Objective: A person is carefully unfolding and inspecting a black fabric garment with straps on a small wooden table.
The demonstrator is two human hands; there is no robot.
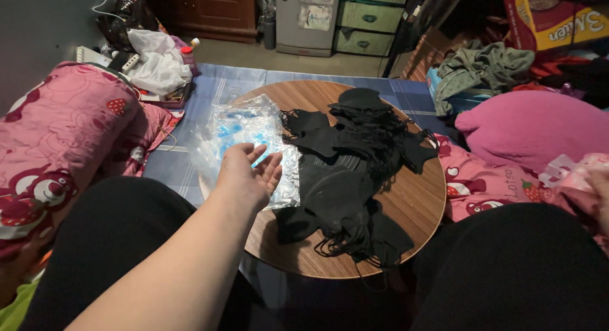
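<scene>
Your fingers [266, 163] on the left hand [244, 175] are spread and released, palm turned up, grasping nothing; they hover just above the near edge of the clear plastic packets [247, 140], which lie flat on the surface directly beyond the fingertips. Your right hand [599, 191] shows only as a sliver at the far right edge of the view, beside a crumpled clear wrapper [561, 169]; whether it is closed or loose cannot be told.

You look to be at the reaching step, between picking one piece and the next. The next move likely calls for lowering the fingertips onto a single packet and pinching one slippery layer without dragging the rest.

Just to the right of your fingers lies the pile of black face masks [355, 178], loops tangled, spread from the near rim to the far rim. They rest on the round wooden surface [419, 204], which stands between your knees.

Beyond the fingers runs a blue striped mat [222, 83]. Left of them lies a pink printed blanket [63, 134]; to the right a pink pillow [533, 125] and a heap of grey-green clothes [482, 67]. Farthest off stand a small grey fridge [309, 20], green drawers [368, 23] and a dark wooden cabinet [209, 10].
</scene>
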